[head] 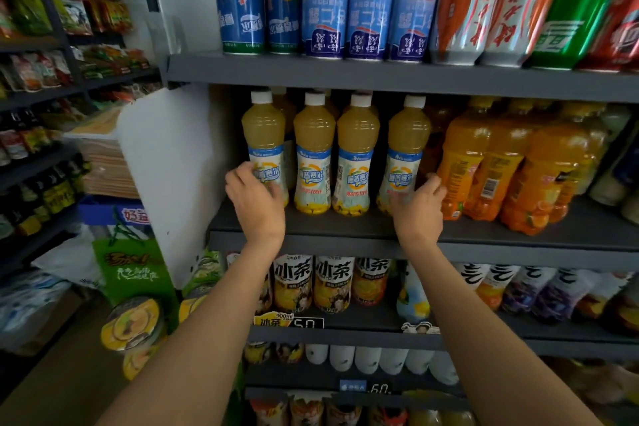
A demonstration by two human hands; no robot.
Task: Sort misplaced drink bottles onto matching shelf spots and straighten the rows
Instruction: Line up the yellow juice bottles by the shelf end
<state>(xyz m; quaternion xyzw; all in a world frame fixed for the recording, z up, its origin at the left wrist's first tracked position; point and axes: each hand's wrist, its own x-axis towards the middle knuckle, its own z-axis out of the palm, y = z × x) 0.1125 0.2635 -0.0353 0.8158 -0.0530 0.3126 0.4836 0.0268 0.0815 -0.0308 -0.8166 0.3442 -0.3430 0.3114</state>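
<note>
Gripping the leftmost yellow juice bottle (264, 145) at its label with the left hand (254, 199), fingers curled round it, near the left end of the middle shelf (345, 223). Wrapping the right hand (420, 206) around the base of the rightmost yellow juice bottle (408, 145), just beside the orange drink bottles (491, 162). Standing upright between them along the front edge, two more yellow bottles (335, 156).

Four juice bottles (335, 156) abreast on the shelf (345, 223), orange bottles (501, 166) rightward, perhaps touching.
</note>
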